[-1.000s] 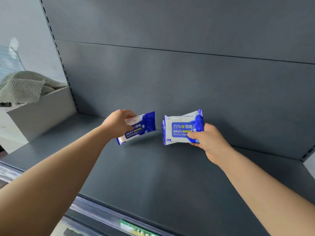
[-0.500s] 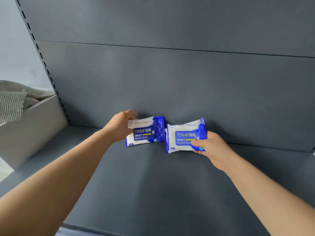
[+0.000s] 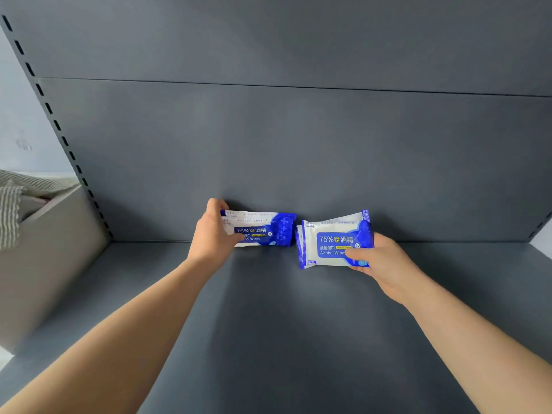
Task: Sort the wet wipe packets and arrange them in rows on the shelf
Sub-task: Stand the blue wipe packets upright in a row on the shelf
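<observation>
Two blue-and-white alcohol wipe packets stand side by side at the back of the dark grey shelf [image 3: 268,324]. My left hand [image 3: 213,234] grips the left packet [image 3: 263,230] by its left end, upright against the back panel. My right hand [image 3: 382,261] holds the right packet [image 3: 331,243] by its lower right corner, slightly tilted and a little in front of the back panel. A second packet edge shows behind the right one. The two packets almost touch.
The shelf's back panel [image 3: 298,150] rises straight behind the packets. A slotted upright [image 3: 56,124] runs along the left side. A grey box [image 3: 44,252] with striped cloth [image 3: 12,204] in it stands at the left of the shelf.
Both hands have carried their packets farther back toward the panel. The left packet has turned from tilted to level and upright. The view has moved closer to the shelf.
</observation>
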Demonstrator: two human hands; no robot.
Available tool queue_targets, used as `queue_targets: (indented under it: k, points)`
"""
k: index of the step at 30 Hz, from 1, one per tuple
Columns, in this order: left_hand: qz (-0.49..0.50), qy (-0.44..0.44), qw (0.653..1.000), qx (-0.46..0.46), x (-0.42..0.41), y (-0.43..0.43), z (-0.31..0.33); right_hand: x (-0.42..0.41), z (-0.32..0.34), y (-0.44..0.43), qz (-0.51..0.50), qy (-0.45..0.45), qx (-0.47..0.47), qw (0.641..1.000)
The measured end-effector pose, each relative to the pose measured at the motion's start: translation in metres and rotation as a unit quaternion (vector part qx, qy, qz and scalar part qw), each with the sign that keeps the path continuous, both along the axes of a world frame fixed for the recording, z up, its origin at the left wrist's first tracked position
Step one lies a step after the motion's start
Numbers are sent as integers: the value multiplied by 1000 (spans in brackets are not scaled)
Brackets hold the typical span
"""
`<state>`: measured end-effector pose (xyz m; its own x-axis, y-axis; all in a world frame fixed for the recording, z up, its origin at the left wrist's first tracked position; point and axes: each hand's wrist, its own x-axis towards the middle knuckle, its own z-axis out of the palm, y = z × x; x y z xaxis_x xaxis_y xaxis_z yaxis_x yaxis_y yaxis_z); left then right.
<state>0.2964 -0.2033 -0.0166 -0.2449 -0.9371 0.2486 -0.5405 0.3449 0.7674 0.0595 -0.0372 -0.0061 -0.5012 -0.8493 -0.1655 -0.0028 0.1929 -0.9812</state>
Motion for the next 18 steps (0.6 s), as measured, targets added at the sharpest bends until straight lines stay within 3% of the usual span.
queue_targets:
  k: [4, 12, 18]
  points:
    - [-9, -17, 1000, -7, 1, -1, -4, -1, 8, 5, 10, -14, -10, 1000]
    - [27, 34, 999, 27, -1, -2, -4, -5, 15, 9, 20, -43, -17, 999]
    - [52, -32, 998, -2, 1, 5, -4, 4, 13, 4, 45, -72, -7, 996]
